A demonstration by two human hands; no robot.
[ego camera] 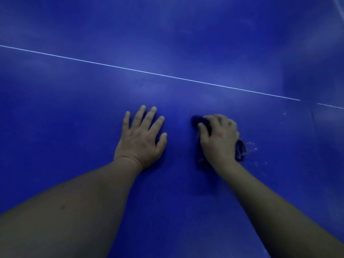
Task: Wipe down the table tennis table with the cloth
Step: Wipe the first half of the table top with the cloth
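Blue worktop (74,112) fills the view, crossed by a thin white line (149,72) beyond your hands. Your right grip (218,138) is clamped on the cloth (241,149), fingers curled over the wad and pressing it to the surface. Your left grip (141,140) lies flat with its fingers spread apart, holding nothing, just beside the cloth and not touching it.

Watch these risks:
- The cloth is bunched small, so each pass probably covers only a narrow strip. Cloudy patches show over much of the worktop, and you could leave streaks between strokes.
- Your right wrist sits low behind the wad. If it drags, bare skin may smear what you have cleaned.
- Your flat left palm may leave a print where it rests.
- Pale specks (253,147) lie just right of the cloth. A fast stroke could scatter them rather than lift them.
- The loose end by your little finger could slip free if you push hard.

The cloth's long axis looks to run diagonally under your palm, from far-left to near-right. One dark tip pokes out past your fingertips toward the left grip, and the other end trails out at the near-right. Its colour is close to the worktop's, so its full outline is hard to tell.
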